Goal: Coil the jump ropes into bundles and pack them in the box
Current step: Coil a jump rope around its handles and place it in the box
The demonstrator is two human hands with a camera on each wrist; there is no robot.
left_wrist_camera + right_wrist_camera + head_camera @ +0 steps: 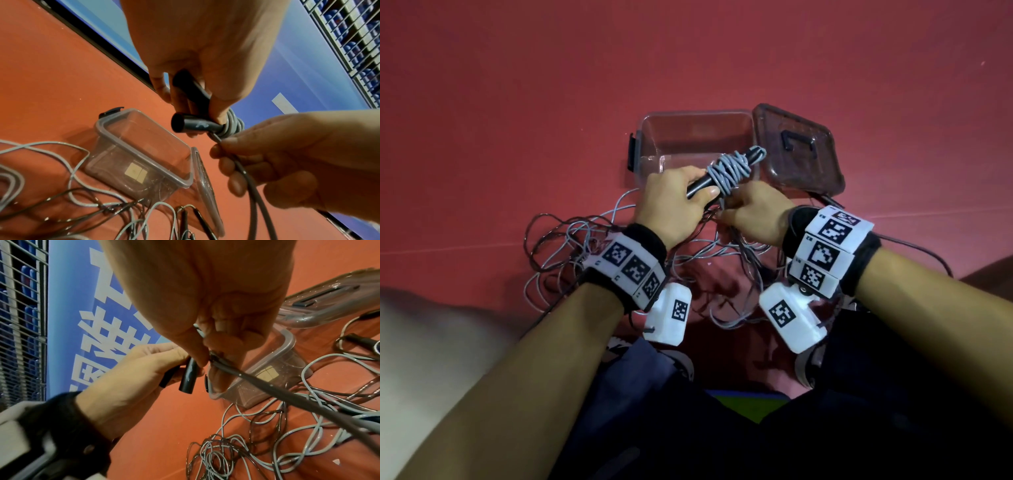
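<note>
We hold a half-wound bundle (732, 168) of grey jump rope above the near edge of the open clear box (693, 144), which sits on the red floor (517, 102). Our left hand (671, 202) grips the two black handles (193, 125), fingers curled round them with the thumb pressed on top. Our right hand (751, 214) pinches the rope's free run (242, 172) between thumb and curled fingers, just below the coil. The box's lid (799, 154) lies beside the box on its right, touching or nearly so.

The box appears empty, so in our judgement no bundle is packed yet. More loose rope (571, 253), grey and dark strands crossed together, sprawls on the floor below our hands.

Risks noted:
- The free run leads down into that tangle; it may snag on another rope as we draw it up and drag the pile along.
- The wraps look uneven and bunched; a loosened left grip could let turns slide off the handles.
- The rope's end is hidden in the pile, so we cannot tell how much remains; an untucked end would likely unwind in the box.
</note>
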